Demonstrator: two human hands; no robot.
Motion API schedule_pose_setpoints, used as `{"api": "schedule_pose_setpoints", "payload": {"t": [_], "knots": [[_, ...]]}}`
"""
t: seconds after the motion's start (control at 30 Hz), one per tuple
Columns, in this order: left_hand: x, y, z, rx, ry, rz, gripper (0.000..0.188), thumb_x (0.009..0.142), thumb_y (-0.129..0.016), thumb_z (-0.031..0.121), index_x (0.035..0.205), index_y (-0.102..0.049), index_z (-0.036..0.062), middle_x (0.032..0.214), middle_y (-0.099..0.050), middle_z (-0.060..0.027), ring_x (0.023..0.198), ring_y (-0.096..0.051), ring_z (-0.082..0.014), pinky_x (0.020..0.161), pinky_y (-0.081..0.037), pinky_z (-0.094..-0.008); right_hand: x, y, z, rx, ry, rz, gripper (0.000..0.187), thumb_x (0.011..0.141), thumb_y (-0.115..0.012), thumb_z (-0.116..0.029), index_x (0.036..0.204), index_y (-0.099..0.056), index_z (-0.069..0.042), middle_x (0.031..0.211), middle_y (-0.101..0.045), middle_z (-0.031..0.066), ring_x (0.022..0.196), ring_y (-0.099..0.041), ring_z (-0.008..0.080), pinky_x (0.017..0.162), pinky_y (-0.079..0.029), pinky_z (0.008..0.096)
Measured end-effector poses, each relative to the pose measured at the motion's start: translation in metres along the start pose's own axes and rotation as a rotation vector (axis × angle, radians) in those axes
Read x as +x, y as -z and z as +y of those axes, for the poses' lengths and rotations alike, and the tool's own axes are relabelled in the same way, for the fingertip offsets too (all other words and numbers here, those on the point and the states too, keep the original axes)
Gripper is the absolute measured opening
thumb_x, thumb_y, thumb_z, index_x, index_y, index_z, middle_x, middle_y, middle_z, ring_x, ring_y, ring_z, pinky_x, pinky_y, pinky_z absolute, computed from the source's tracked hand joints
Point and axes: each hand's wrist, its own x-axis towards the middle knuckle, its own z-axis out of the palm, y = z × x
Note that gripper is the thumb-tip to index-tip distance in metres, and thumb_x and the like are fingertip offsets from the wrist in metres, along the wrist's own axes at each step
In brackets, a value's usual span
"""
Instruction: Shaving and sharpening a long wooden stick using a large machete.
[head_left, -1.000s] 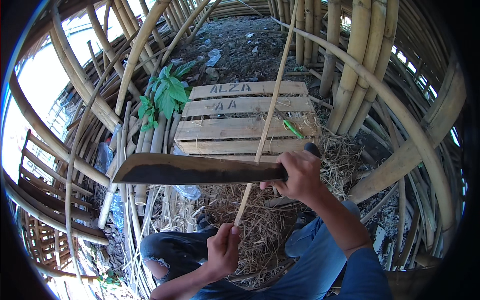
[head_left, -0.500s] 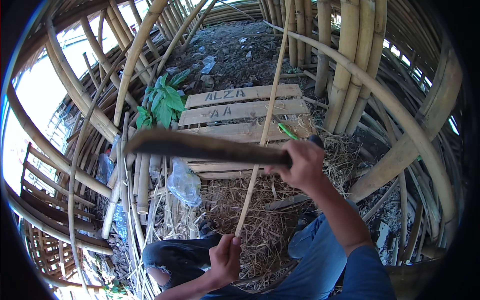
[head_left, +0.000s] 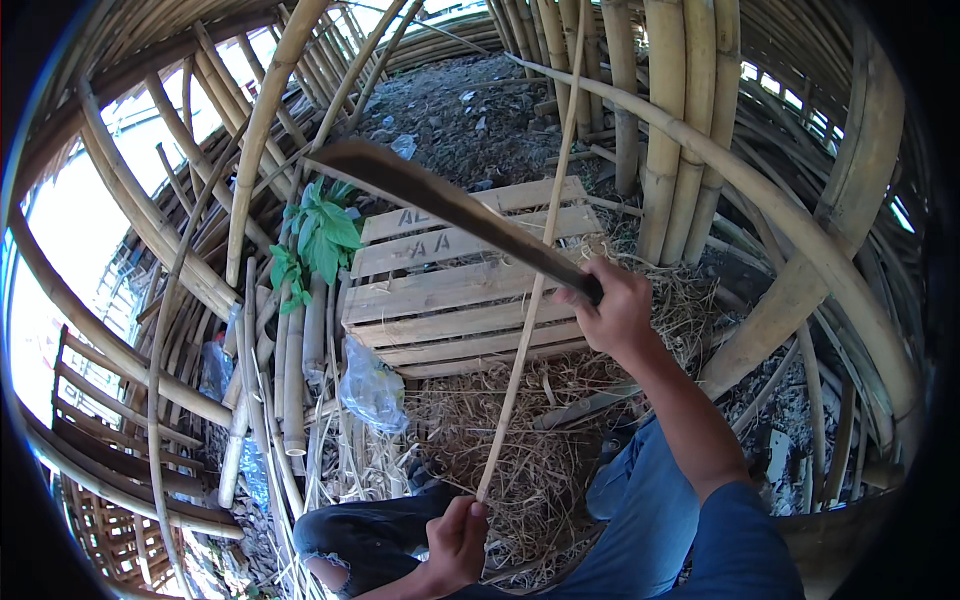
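Note:
My right hand (head_left: pixel 618 305) grips the handle of a machete (head_left: pixel 450 208), whose long dark blade points up and to the left. The blade passes above a thin bamboo strip (head_left: pixel 530 318); whether the two touch I cannot tell. My left hand (head_left: pixel 458 545) is closed round the strip's near end, close to my left knee. From there the strip runs up and away, over a slatted wooden crate (head_left: pixel 480 275) and on toward the bamboo poles at the back. Dark lettering marks the crate's top slats, partly hidden by the blade.
Dry shavings (head_left: pixel 500 440) cover the ground before my legs. Left of the crate are a green leafy plant (head_left: pixel 325 235), a clear plastic bag (head_left: pixel 370 390) and piled bamboo poles (head_left: pixel 292 380). Thick upright bamboo posts (head_left: pixel 665 130) and a curved pole (head_left: pixel 760 185) stand to the right.
The machete's blade has swung upward, from nearly level to slanting up and left. My left hand keeps its hold on the strip. The whole view has shifted slightly.

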Motion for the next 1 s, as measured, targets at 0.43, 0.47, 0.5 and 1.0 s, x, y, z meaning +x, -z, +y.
{"api": "schedule_pose_setpoints", "payload": {"t": [0.43, 0.47, 0.5, 1.0], "knots": [[-0.014, 0.016, -0.008, 0.041, -0.045, 0.105, 0.027, 0.100, -0.046, 0.022, 0.077, -0.049, 0.0066, 0.058, -0.038, 0.0037, 0.051, -0.031, -0.0053, 0.045, -0.027, -0.0259, 0.000, 0.003, 0.007, -0.022, -0.032, 0.076, 0.046, 0.077, -0.072, -0.049, 0.067, -0.052, -0.009, 0.047, -0.046, 0.0018, 0.037, -0.049, 0.0169, 0.038, -0.040, 0.0310], [-0.014, 0.017, -0.010, 0.034, -0.024, 0.128, 0.027, 0.100, -0.047, 0.022, 0.077, -0.049, 0.0064, 0.059, -0.037, 0.0045, 0.052, -0.030, -0.0048, 0.045, -0.026, -0.0257, -0.003, 0.003, 0.004, -0.006, -0.017, 0.052, 0.047, 0.077, -0.072, -0.050, 0.067, -0.051, -0.009, 0.047, -0.046, 0.0020, 0.037, -0.049, 0.0173, 0.038, -0.040, 0.0311], [-0.015, 0.019, -0.014, 0.029, -0.004, 0.158, 0.027, 0.099, -0.047, 0.022, 0.077, -0.049, 0.0062, 0.060, -0.036, 0.0053, 0.053, -0.029, -0.0043, 0.045, -0.025, -0.0254, -0.005, 0.001, 0.001, 0.017, 0.000, 0.030, 0.048, 0.077, -0.072, -0.051, 0.067, -0.051, -0.009, 0.047, -0.045, 0.0022, 0.037, -0.049, 0.0177, 0.038, -0.039, 0.0311], [-0.063, 0.047, -0.034, 0.292, 0.032, 0.218, 0.020, 0.097, -0.049, 0.017, 0.086, -0.057, 0.0026, 0.056, -0.047, 0.0021, 0.051, -0.043, -0.0057, 0.044, -0.035, -0.0259, -0.008, -0.003, -0.020, 0.062, 0.124, 0.072, 0.047, 0.080, -0.069, -0.051, 0.066, -0.049, -0.011, 0.049, -0.049, 0.0004, 0.040, -0.053, 0.0165, 0.040, -0.042, 0.0307]]}}
